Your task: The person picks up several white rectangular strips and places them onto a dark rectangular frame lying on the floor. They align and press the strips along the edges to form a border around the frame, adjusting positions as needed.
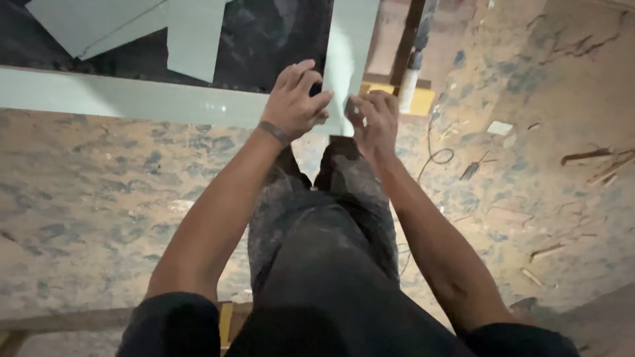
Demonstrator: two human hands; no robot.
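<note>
My left hand (296, 100) lies with bent fingers on the corner where a pale green horizontal strip (132, 99) meets a pale green upright strip (349, 46). A small dark spot shows between its fingertips; what it is cannot be made out. My right hand (374, 119) is just to the right, its fingers curled and pinching the lower edge of the upright strip. The two hands almost touch. My dark trousers (324, 251) fill the middle below them.
Beyond the strips is a dark glossy surface (264, 39) with more pale sheets (192, 36) on it. A yellow block (421, 100) and a pole (414, 56) stand right of my hands. The dusty floor (542, 165) carries wire, wood scraps and debris. A wooden plank (66, 322) lies at the lower left.
</note>
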